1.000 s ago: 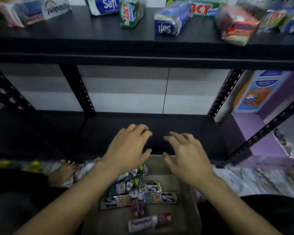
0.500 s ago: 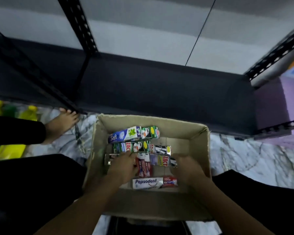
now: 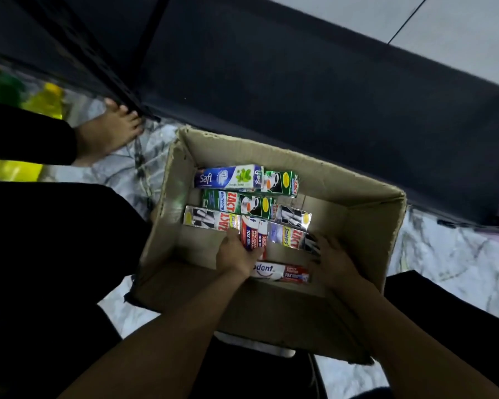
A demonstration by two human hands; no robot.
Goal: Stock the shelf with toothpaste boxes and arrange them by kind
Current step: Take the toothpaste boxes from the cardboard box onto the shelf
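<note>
An open cardboard carton (image 3: 274, 309) stands on the floor in front of the dark lower shelf board (image 3: 300, 96). Inside lie several toothpaste boxes: a blue-white Safi box (image 3: 228, 177), green Zact boxes (image 3: 236, 203), silver Zact boxes (image 3: 203, 218) and a white-red Pepsodent box (image 3: 283, 273) near the front wall. My left hand (image 3: 235, 256) grips a red Pepsodent box (image 3: 252, 233) in the middle. My right hand (image 3: 333, 262) reaches to the near end of a silver Zact Smokers box (image 3: 288, 236); its fingertips touch it, but a grip is not plain.
A bare foot (image 3: 110, 133) stands by the shelf's black post (image 3: 98, 67) at the left. Yellow and green bottles (image 3: 45, 100) sit further left. Marble floor (image 3: 455, 263) lies around the carton, and dark-clothed legs flank it.
The view tipped from the shelf down to the carton. Both hands dropped from above the shelf board into the carton, the left closing on the red box.
</note>
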